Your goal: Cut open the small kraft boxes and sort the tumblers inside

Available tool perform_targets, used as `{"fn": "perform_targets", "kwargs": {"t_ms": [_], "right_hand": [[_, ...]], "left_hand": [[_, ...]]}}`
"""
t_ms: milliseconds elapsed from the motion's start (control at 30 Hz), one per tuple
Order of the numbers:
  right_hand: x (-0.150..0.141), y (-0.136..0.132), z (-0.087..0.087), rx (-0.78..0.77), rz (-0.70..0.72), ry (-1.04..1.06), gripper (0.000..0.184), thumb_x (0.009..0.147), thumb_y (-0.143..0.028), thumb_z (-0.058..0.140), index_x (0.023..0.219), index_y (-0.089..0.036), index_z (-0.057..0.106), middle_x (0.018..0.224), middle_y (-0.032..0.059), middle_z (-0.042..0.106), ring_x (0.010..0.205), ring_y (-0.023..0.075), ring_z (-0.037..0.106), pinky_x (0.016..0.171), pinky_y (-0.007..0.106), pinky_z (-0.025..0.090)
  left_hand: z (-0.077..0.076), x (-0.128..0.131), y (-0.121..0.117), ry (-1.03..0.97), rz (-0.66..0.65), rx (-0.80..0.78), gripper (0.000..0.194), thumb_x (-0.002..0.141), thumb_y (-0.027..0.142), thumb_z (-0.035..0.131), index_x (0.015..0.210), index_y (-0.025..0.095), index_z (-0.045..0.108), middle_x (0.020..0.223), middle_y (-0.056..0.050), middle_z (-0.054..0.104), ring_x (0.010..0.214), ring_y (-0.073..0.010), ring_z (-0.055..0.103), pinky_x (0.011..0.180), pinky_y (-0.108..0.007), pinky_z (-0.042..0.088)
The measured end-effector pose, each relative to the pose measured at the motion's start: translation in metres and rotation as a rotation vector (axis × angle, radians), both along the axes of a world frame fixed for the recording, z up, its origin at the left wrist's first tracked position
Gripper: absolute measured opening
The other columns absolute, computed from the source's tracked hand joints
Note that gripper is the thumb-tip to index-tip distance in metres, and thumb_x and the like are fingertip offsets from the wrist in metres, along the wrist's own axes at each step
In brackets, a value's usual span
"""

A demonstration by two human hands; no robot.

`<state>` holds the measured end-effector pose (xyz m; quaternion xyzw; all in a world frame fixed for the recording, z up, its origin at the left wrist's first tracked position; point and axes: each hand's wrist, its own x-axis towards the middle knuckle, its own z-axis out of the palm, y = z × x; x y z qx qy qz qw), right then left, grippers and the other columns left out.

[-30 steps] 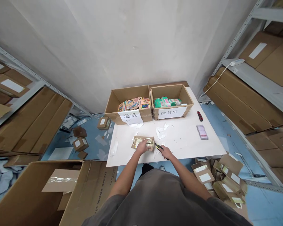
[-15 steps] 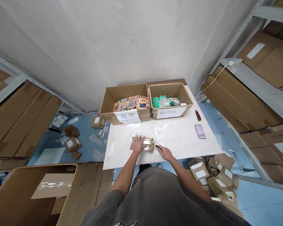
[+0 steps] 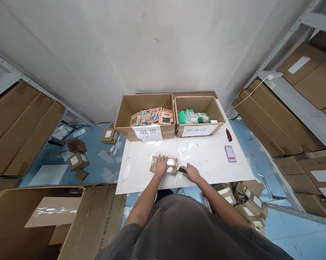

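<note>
A small cardboard box (image 3: 173,162) with shiny tape along its top lies flat on the white table (image 3: 141,180). My left hand (image 3: 161,165) rests on its left half, fingers spread over the top. In my right hand (image 3: 191,172) is a black and yellow utility knife (image 3: 181,169), its front end at the right end of the box. The blade itself is too small to make out. Crumpled white paper (image 3: 185,151) lies just behind the box.
Two open cartons with paper signs stand at the back: the left carton (image 3: 119,121) holds card packs, the right carton (image 3: 219,115) green boxes. A red and black cutter (image 3: 228,135) lies at right. A large open carton (image 3: 98,216) stands front left; discarded boxes (image 3: 249,206) lie right.
My left hand went from gripping the box's front side to lying spread on its top. The knife moved from beside the box to its right end.
</note>
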<state>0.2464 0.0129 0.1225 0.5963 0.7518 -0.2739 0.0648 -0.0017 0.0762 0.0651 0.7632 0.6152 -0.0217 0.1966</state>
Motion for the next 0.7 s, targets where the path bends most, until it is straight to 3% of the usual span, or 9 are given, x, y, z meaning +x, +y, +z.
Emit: {"fn": "perform_targets", "kwargs": {"t_ms": [133, 267, 567, 700], "right_hand": [[0.002, 0.000, 0.001, 0.035, 0.034, 0.017, 0.043, 0.100, -0.042, 0.060, 0.142, -0.035, 0.057, 0.123, 0.0092, 0.058, 0.109, 0.0250, 0.060, 0.089, 0.029, 0.042], [0.005, -0.001, 0.002, 0.044, 0.050, 0.004, 0.042, 0.103, -0.043, 0.054, 0.144, -0.034, 0.056, 0.121, 0.0086, 0.058, 0.105, 0.0237, 0.061, 0.086, 0.029, 0.041], [-0.006, 0.004, -0.005, 0.079, 0.021, -0.054, 0.042, 0.106, -0.045, 0.048, 0.147, -0.035, 0.053, 0.124, 0.0106, 0.058, 0.107, 0.0266, 0.061, 0.084, 0.030, 0.042], [0.024, 0.005, -0.009, 0.101, -0.189, -0.140, 0.044, 0.108, -0.042, 0.042, 0.150, -0.032, 0.050, 0.122, 0.0128, 0.059, 0.102, 0.0260, 0.063, 0.081, 0.031, 0.043]], "left_hand": [[-0.013, -0.008, -0.008, 0.003, -0.064, 0.092, 0.063, 0.098, 0.049, 0.055, 0.156, 0.026, 0.044, 0.162, -0.013, 0.045, 0.157, -0.0381, 0.022, 0.126, -0.054, 0.021], [-0.021, -0.009, -0.013, 0.009, -0.062, 0.196, 0.060, 0.100, 0.048, 0.051, 0.154, 0.023, 0.049, 0.159, -0.013, 0.049, 0.155, -0.0384, 0.028, 0.126, -0.056, 0.024], [-0.022, -0.007, -0.014, -0.056, -0.024, 0.192, 0.058, 0.100, 0.046, 0.053, 0.155, 0.027, 0.048, 0.158, -0.011, 0.050, 0.156, -0.0369, 0.027, 0.126, -0.058, 0.023], [-0.023, -0.004, -0.013, -0.042, 0.008, 0.181, 0.057, 0.102, 0.045, 0.051, 0.155, 0.025, 0.048, 0.159, -0.011, 0.049, 0.156, -0.0373, 0.026, 0.127, -0.057, 0.021]]}}
